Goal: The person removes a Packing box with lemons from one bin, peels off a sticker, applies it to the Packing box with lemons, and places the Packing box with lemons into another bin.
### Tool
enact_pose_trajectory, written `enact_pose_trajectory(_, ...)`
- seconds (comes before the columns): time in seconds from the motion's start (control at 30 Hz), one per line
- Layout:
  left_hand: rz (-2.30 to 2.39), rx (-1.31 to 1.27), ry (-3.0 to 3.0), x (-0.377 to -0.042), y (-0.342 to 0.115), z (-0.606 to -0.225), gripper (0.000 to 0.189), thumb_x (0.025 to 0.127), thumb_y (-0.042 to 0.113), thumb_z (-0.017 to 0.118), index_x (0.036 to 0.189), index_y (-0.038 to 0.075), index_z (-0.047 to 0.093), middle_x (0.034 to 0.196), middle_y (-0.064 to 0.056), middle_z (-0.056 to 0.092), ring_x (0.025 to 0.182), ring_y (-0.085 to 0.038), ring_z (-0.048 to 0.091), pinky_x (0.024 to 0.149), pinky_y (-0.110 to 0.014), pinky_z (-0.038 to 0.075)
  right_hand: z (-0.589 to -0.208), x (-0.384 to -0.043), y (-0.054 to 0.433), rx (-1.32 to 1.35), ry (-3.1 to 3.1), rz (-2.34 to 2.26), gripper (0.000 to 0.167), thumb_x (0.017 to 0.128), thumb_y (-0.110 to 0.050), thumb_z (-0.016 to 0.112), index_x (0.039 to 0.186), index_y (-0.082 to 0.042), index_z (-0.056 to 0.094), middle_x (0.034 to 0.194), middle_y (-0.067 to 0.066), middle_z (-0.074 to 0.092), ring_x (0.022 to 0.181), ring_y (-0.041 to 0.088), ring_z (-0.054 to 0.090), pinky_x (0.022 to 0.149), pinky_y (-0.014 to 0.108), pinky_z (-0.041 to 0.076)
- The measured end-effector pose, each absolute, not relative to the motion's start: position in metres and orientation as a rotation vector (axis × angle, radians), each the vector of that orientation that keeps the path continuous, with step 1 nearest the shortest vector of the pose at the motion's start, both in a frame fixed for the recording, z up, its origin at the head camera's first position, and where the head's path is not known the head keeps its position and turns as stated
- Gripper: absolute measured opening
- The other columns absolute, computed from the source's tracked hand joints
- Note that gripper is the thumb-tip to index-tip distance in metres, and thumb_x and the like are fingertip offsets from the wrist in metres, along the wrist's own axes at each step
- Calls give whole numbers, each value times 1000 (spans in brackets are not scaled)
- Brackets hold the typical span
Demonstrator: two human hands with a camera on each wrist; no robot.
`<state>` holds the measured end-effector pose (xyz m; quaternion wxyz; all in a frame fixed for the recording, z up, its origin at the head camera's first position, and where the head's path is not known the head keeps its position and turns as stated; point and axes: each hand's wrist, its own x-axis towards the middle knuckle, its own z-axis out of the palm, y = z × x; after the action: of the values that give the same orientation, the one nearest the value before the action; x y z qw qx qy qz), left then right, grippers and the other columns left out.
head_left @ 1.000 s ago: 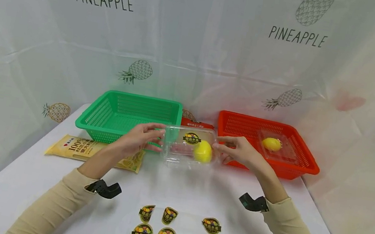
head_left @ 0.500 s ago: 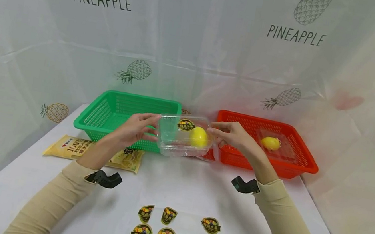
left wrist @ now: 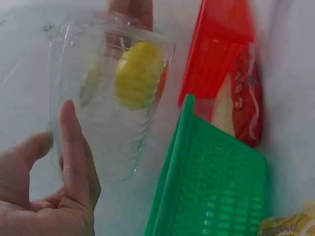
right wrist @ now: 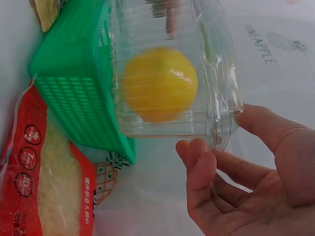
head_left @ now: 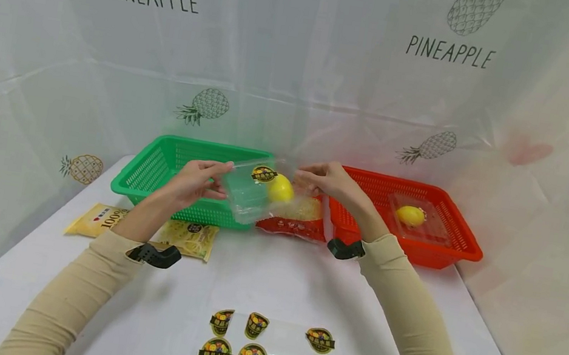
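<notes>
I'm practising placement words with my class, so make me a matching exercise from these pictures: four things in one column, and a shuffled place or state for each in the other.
Things
1. labelled clear box
2. sticker sheet
3. yellow packet
4. red basket

Places or states
A. lies on the table, nearest the head camera
B. contains another clear box
C. held between the left hand and right hand
D. partly hidden by the left forearm

Pairs: 1-C, 2-A, 3-D, 4-B

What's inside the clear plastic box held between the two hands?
One yellow fruit shows through the clear plastic box, nearer the right hand than the left hand. In the head view, the sticker on top covers whatever lies directly beneath it.
</notes>
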<state>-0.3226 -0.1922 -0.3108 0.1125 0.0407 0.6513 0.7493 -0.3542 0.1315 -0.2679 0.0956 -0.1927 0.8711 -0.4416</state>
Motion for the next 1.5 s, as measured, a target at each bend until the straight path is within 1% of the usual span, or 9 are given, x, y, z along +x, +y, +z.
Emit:
enact_pose_trajectory(0.2, 2323, 80, 1865, -324, -201, -316, 49, 94, 28, 66, 136, 5, 51, 72, -2, 52, 61, -16, 65, 70, -29, 60, -268, -367, 114, -565, 2596, -1321, 48, 93, -42, 65, 132, -14, 63, 92, 7, 65, 85, 22, 59, 79, 30, 49)
enact_pose_trajectory(0.4, 2417, 25, 1874, -326, -210, -322, 39, 97, 25, 62, 130, 7, 52, 72, -1, 52, 62, -16, 65, 73, -31, 61, -275, -370, 103, -585, 2625, -1361, 56, 96, -41, 62, 143, -13, 51, 132, 12, 61, 103, 28, 64, 88, 35, 53)
enact_pose_trajectory(0.47, 2468, -1, 1844, -327, -213, -324, 35, 98, 24, 61, 128, 8, 51, 72, -1, 53, 63, -16, 65, 75, -31, 61, -279, -368, 99, -606, 2654, -1343, 61, 95, -41, 62, 146, -12, 46, 137, 13, 58, 110, 28, 63, 90, 37, 54)
enact_pose_trajectory(0.8, 2615, -82, 1755, -327, -219, -335, 33, 99, 23, 59, 126, 13, 43, 74, -2, 54, 65, -15, 66, 83, -31, 59, -310, -353, 57, -807, 2696, -1207, 66, 94, -40, 64, 148, -7, 43, 117, 10, 67, 97, 25, 67, 80, 33, 58)
enact_pose_trajectory(0.93, 2648, -84, 1759, -330, -217, -338, 39, 98, 24, 60, 130, 14, 41, 73, -2, 53, 65, -15, 67, 83, -32, 59, -315, -347, 41, -852, 2664, -1273, 72, 93, -38, 67, 150, -7, 38, 122, 12, 65, 104, 27, 67, 78, 34, 59)
enact_pose_trajectory(1.13, 2607, -56, 1800, -335, -217, -342, 36, 98, 26, 60, 128, 16, 41, 70, 0, 54, 65, -15, 67, 84, -31, 59, -322, -348, 30, -849, 2605, -1410, 81, 89, -35, 72, 152, -4, 32, 127, 14, 62, 103, 29, 67, 82, 49, 58)
enact_pose_trajectory(1.27, 2426, -66, 2022, -334, -219, -342, 44, 99, 31, 58, 134, 13, 39, 69, 0, 57, 66, -15, 68, 83, -32, 59, -327, -351, 29, -827, 2600, -1455, 83, 86, -33, 76, 152, -5, 34, 125, 12, 64, 100, 25, 69, 80, 44, 59)
enact_pose_trajectory(1.37, 2128, -64, 2355, -332, -221, -341, 57, 99, 42, 55, 141, 9, 36, 77, -2, 61, 75, -16, 67, 81, -34, 60, -329, -355, 32, -811, 2630, -1451, 80, 86, -32, 76, 150, -6, 38, 124, 12, 66, 103, 25, 69, 78, 36, 59)
enact_pose_trajectory(1.5, 1745, -38, 2695, -331, -222, -340, 66, 95, 57, 53, 140, 9, 43, 104, -12, 62, 96, -27, 58, 79, -38, 52, -331, -358, 37, -765, 2656, -1465, 76, 84, -32, 78, 148, -7, 44, 121, 11, 67, 105, 24, 68, 75, 29, 58)
